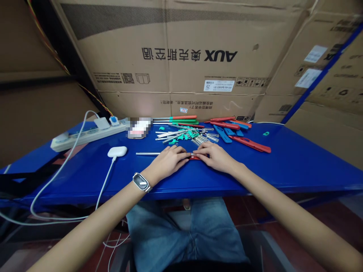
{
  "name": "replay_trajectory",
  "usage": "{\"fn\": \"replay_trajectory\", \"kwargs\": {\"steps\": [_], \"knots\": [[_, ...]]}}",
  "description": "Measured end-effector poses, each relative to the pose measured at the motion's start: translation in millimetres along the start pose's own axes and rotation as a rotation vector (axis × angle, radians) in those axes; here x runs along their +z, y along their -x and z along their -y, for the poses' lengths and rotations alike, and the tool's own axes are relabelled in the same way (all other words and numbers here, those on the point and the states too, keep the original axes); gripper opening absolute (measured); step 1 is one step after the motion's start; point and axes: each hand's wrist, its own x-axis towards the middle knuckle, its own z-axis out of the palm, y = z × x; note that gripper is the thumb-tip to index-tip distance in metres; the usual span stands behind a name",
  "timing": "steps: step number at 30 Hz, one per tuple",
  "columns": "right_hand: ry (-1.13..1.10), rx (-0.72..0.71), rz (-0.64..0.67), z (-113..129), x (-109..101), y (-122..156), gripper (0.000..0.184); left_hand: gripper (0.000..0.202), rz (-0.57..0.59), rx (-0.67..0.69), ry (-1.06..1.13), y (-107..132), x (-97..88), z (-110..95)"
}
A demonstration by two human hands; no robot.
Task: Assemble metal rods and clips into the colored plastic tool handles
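Note:
My left hand (169, 159) lies low over the near middle of the blue table, its fingers closed round a thin silver metal tube (147, 153) whose free end sticks out to the left. The fingertips of my right hand (214, 155) are pinched together and meet those of the left. A small pale piece shows between the fingertips; its kind is hidden. Just below them a red plastic part (194, 158) shows, mostly covered by the hands. Just beyond lies a heap of silver tubes (170, 134), small green plastic pieces (191, 133) and clear plastic pieces (200, 139).
Red handles (249, 143) and blue handles (222, 133) lie behind to the right. Green and orange-handled rods (184, 119) rest against the cardboard (181, 56). To the left are a white earphone case (117, 151) with its cable, a blurred phone-like object (138, 128) and a power strip (85, 136).

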Motion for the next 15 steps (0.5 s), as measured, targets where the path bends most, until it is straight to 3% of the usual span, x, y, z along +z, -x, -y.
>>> {"fn": "replay_trajectory", "kwargs": {"steps": [6,11,15], "knots": [[0.053,-0.017,0.006,1.6,-1.3,-4.1,0.027,0.033,-0.014,-0.045,0.034,-0.1,1.4,0.0],[0.06,-0.049,0.007,-3.9,0.0,-8.7,0.027,0.051,-0.022,-0.164,0.153,6.2,-0.7,9.5],[0.012,-0.07,0.031,-6.3,-2.3,-11.0,0.027,0.04,-0.02,-0.185,0.222,7.9,-6.4,23.1]]}}
